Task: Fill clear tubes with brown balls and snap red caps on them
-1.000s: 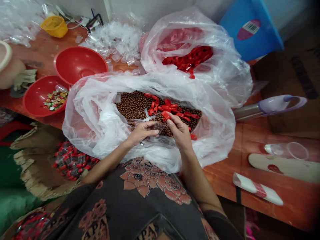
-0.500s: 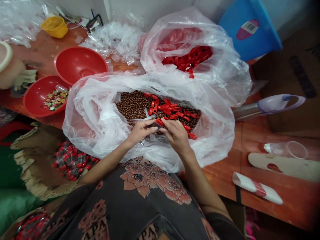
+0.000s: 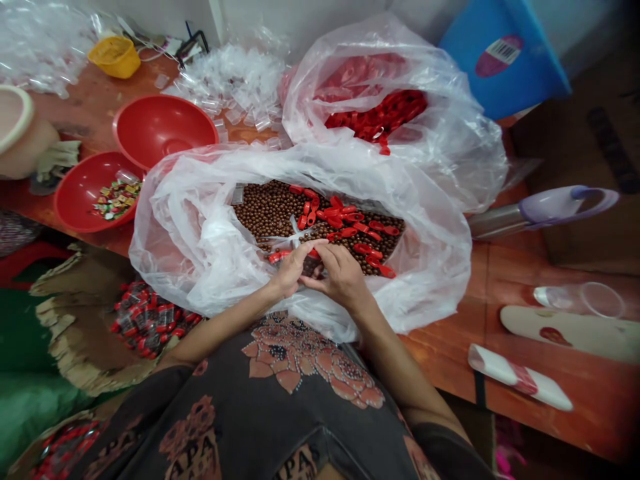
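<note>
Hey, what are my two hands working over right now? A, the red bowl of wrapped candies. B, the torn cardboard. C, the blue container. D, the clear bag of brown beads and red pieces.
D. Your left hand and right hand meet inside the clear plastic bag, just above the brown beads and red pieces.
</note>
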Available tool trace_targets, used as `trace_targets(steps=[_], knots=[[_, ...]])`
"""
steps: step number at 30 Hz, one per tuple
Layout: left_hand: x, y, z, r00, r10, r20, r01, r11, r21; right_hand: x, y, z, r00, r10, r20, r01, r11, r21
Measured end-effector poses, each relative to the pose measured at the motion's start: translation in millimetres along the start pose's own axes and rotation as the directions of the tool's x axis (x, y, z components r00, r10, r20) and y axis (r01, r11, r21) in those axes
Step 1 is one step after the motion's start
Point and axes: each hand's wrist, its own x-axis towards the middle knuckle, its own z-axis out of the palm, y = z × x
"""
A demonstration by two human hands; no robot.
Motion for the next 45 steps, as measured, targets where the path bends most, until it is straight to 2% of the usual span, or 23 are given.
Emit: trace_targets(steps=[4, 6, 8, 10, 11, 12, 13, 15, 17, 19, 21, 24, 27, 31, 34, 36, 37, 38, 39, 40, 42, 43, 45], knots=[[-2.8, 4.6, 3.3, 0.998, -0.064, 0.029, 0.065, 0.997, -0.045, 0.8, -2.5, -5.5, 0.995, 0.082, 0.054, -0.090, 0.981, 0.173], [-4.9, 10.8, 3.3, 0.995, -0.073, 0.062, 0.078, 0.993, -0.085, -0.4, -2.5, -6.6, 0.970, 0.233, 0.065, -0.240, 0.900, 0.363], [-6.8, 16.6, 2.2, 0.993, -0.074, 0.095, 0.085, 0.990, -0.115, -2.3, -1.4, -5.4, 0.885, 0.459, 0.077, -0.414, 0.702, 0.580], [-8.1, 20.1, 0.9, 0.988, -0.092, 0.122, 0.106, 0.988, -0.116, -3.6, -0.7, -3.2, 0.762, 0.639, 0.104, -0.500, 0.478, 0.722], [-8.4, 20.9, 0.6, 0.986, -0.107, 0.130, 0.121, 0.987, -0.106, -3.5, -1.0, -2.5, 0.718, 0.688, 0.104, -0.510, 0.417, 0.752], [-8.3, 21.0, 0.6, 0.983, -0.126, 0.137, 0.138, 0.986, -0.089, -2.8, -2.0, -2.5, 0.700, 0.709, 0.087, -0.510, 0.410, 0.756], [-7.9, 20.7, 1.0, 0.979, -0.146, 0.139, 0.157, 0.985, -0.071, -1.7, -3.5, -3.3, 0.713, 0.700, 0.053, -0.502, 0.456, 0.735], [-6.2, 19.0, 2.3, 0.974, -0.190, 0.123, 0.196, 0.980, -0.037, 1.1, -7.6, -7.0, 0.810, 0.586, -0.022, -0.449, 0.645, 0.619], [-3.9, 17.3, 3.3, 0.974, -0.208, 0.094, 0.211, 0.977, -0.016, 3.5, -11.8, -11.7, 0.925, 0.380, -0.026, -0.332, 0.837, 0.434], [-1.5, 16.2, 3.3, 0.973, -0.217, 0.079, 0.219, 0.976, -0.009, 4.5, -14.6, -14.5, 0.980, 0.196, 0.023, -0.196, 0.945, 0.261], [0.5, 15.6, 2.1, 0.965, -0.243, 0.096, 0.245, 0.969, -0.012, 4.4, -15.3, -13.9, 0.994, 0.095, 0.060, -0.102, 0.986, 0.132], [2.3, 13.7, -0.1, 0.963, -0.254, 0.091, 0.258, 0.966, -0.030, 4.7, -13.3, -8.2, 0.998, 0.026, 0.063, -0.029, 0.999, 0.041], [0.8, 8.4, -0.9, 0.982, -0.184, 0.053, 0.186, 0.982, -0.027, 6.1, -10.6, -3.2, 0.998, -0.033, 0.055, 0.030, 0.997, 0.067], [-8.1, -0.2, -2.0, 0.997, -0.055, 0.061, 0.055, 0.998, 0.009, 4.5, -9.8, -1.8, 0.995, -0.097, 0.036, 0.093, 0.990, 0.109], [-8.9, 5.7, -11.8, 0.993, 0.036, 0.111, -0.058, 0.976, 0.209, -1.5, -9.8, 1.4, 0.995, -0.103, 0.020, 0.100, 0.990, 0.101], [-0.9, 23.1, -26.1, 0.976, 0.090, 0.197, -0.172, 0.873, 0.456, -5.9, -10.0, 6.6, 0.998, -0.057, 0.028, 0.055, 0.996, 0.077], [5.8, 36.1, -35.5, 0.967, 0.131, 0.220, -0.238, 0.774, 0.586, -7.7, -10.6, 9.8, 0.999, -0.028, 0.046, 0.025, 0.998, 0.054], [14.0, 51.2, -46.1, 0.958, 0.179, 0.223, -0.286, 0.643, 0.711, -9.0, -11.9, 13.1, 0.997, -0.001, 0.076, -0.001, 1.000, 0.027], [23.2, 67.5, -57.5, 0.951, 0.251, 0.181, -0.285, 0.479, 0.830, -9.9, -13.8, 15.9, 0.993, 0.023, 0.118, -0.023, 1.000, -0.001], [33.0, 83.9, -69.4, 0.937, 0.326, 0.123, -0.222, 0.287, 0.932, -10.2, -16.3, 17.9, 0.985, 0.044, 0.165, -0.040, 0.999, -0.027], [52.9, 112.8, -93.0, 0.897, 0.441, -0.025, 0.071, -0.090, 0.993, -9.4, -22.2, 18.8, 0.961, 0.075, 0.265, -0.060, 0.996, -0.061], [62.0, 123.9, -104.0, 0.897, 0.438, -0.059, 0.132, -0.137, 0.982, -8.3, -24.9, 17.3, 0.947, 0.080, 0.311, -0.062, 0.996, -0.068], [77.2, 138.8, -122.9, 0.915, 0.396, -0.074, 0.164, -0.197, 0.966, -5.1, -27.8, 11.4, 0.922, 0.066, 0.382, -0.047, 0.997, -0.058]])
